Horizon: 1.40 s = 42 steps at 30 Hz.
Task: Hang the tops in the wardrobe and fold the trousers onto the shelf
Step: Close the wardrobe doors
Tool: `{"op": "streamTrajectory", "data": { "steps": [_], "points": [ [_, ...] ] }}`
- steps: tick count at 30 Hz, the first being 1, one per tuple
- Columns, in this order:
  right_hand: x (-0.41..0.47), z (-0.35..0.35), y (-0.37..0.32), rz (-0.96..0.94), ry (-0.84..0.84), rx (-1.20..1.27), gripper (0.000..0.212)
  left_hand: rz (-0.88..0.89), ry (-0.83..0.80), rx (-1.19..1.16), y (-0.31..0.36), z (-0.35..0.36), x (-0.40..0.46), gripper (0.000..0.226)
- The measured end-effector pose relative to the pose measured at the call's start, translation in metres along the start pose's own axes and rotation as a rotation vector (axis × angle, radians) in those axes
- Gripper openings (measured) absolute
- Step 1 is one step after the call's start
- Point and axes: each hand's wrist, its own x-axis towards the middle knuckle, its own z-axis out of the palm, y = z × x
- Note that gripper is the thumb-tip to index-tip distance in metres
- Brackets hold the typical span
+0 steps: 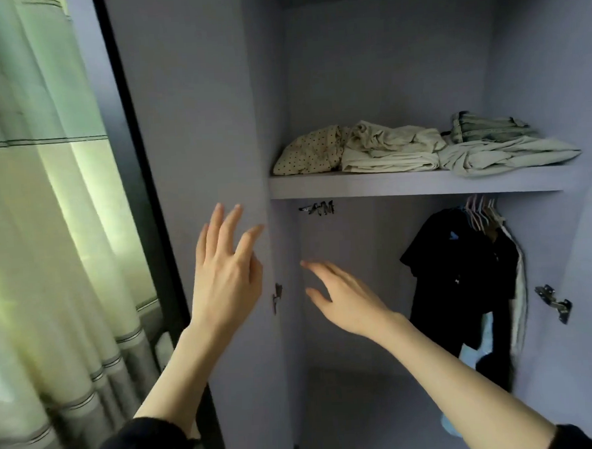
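Both forearms reach in from the bottom edge, dark sleeves pushed back. Left hand (pixel 227 272) is spread, fingertips at the door (pixel 186 127) edge, holding nothing. Right hand (pixel 346 299) is also spread and empty, reaching into the hanging bay just right of that edge. Tops (pixel 469 277) hang on hangers far right of the door, well apart from both hands, right hand nearer. Folded trousers (pixel 403 148) lie on the shelf (pixel 416 183) above, long axis left-right.

Two empty, spread hands (pixel 284 286) before open wardrobe (pixel 536 57), folded trousers (pixel 420 145) on shelf (pixel 416 183)
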Motion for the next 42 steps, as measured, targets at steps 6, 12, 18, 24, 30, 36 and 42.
{"op": "streamTrajectory", "data": {
  "steps": [6,12,18,24,30,36,42],
  "points": [
    [0.017,0.007,-0.075,-0.151,-0.001,0.009,0.049,-0.215,0.096,0.175,-0.048,-0.055,-0.003,0.067],
    [0.013,0.015,-0.088,-0.155,-0.030,0.009,0.050,-0.470,-0.088,-0.285,-0.054,-0.063,-0.005,0.070],
    [-0.008,0.009,-0.069,-0.106,0.045,0.069,0.046,-0.250,-0.101,-0.387,-0.033,-0.062,-0.007,0.065],
    [-0.032,0.005,-0.036,0.057,0.401,0.236,0.046,0.133,-0.300,-0.483,0.003,-0.028,0.009,0.062],
    [-0.046,-0.004,0.018,-0.028,0.512,-0.354,0.059,0.314,-0.472,-0.354,0.050,0.050,0.045,0.071],
    [-0.019,-0.022,0.103,0.251,0.414,-0.674,0.077,0.300,-0.664,-0.123,0.084,0.119,0.087,0.077],
    [0.018,-0.035,0.172,0.268,0.384,-0.724,0.085,0.281,-0.675,-0.007,0.098,0.184,0.104,0.067]
  ]
}}
